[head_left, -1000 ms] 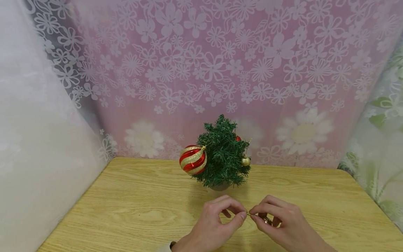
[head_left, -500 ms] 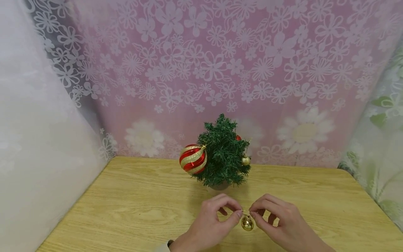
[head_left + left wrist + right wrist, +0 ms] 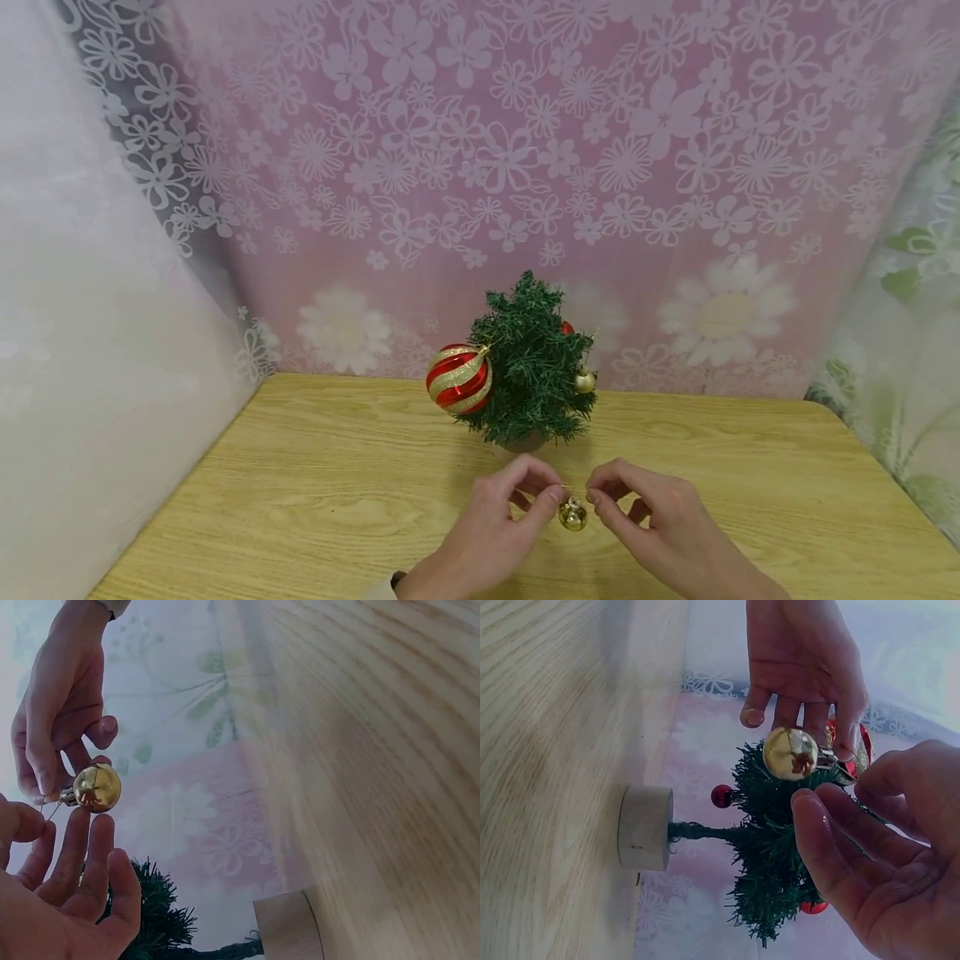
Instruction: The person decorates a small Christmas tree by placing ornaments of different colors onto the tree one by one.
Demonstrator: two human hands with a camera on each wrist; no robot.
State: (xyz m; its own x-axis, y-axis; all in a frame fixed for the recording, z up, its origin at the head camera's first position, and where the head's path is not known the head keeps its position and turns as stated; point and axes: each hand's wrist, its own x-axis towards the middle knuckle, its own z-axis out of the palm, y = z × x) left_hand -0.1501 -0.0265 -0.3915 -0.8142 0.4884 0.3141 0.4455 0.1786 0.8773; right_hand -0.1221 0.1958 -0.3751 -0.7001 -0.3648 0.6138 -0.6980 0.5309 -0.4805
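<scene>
A small shiny gold bauble (image 3: 573, 515) hangs by a thin gold cord between my two hands, in front of the little Christmas tree (image 3: 528, 367). My left hand (image 3: 501, 517) pinches the cord between thumb and forefinger. Opposite it, my right hand (image 3: 660, 517) has its thumb and fingertips together at the other side of the cord. Seen from the left wrist, the bauble (image 3: 97, 788) has its metal cap turned toward the pinching fingertips. The right wrist view shows the gold bauble (image 3: 790, 754) overlapping the tree (image 3: 772, 840) behind it.
A large red-and-gold striped bauble (image 3: 459, 379) hangs on the tree's left, a small gold one (image 3: 585, 382) on its right. Red baubles (image 3: 721, 796) show too. The tree's round base (image 3: 646, 827) stands on the wooden table (image 3: 337, 467), with a flowered curtain (image 3: 480, 167) behind.
The gold bauble, earlier mostly hidden in my right hand's fingers, came to hang between both hands. Both hands have shifted slightly left and away from me, the bauble with them.
</scene>
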